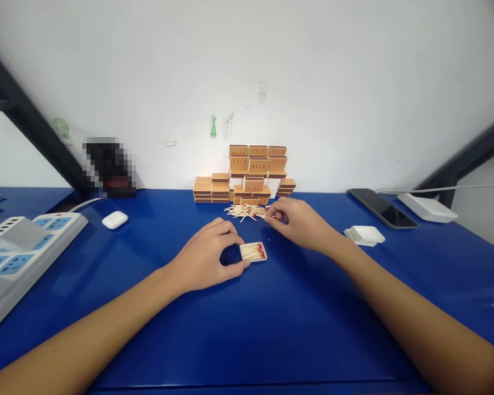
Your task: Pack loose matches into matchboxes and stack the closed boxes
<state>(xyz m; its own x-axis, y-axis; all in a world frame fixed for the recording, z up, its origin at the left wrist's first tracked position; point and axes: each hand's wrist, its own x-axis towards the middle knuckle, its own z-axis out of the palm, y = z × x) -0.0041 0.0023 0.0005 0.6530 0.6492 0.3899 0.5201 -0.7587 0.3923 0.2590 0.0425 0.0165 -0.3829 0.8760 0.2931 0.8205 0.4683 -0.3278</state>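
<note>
A small white matchbox tray (253,252) with red-tipped matches lies on the blue table (247,334). My left hand (208,257) curls round its left end, thumb and fingers pinching it. My right hand (300,222) rests just behind and to the right, fingers closed at the edge of a loose pile of matches (245,212), pinching what looks like a match. Behind the pile, several orange matchboxes (247,174) are stacked against the white wall.
A power strip (20,247) lies at the left edge, with a white earbud case (114,219) near it. At the right are a white lidded box (365,235), a dark phone (381,208) and a white adapter (427,207).
</note>
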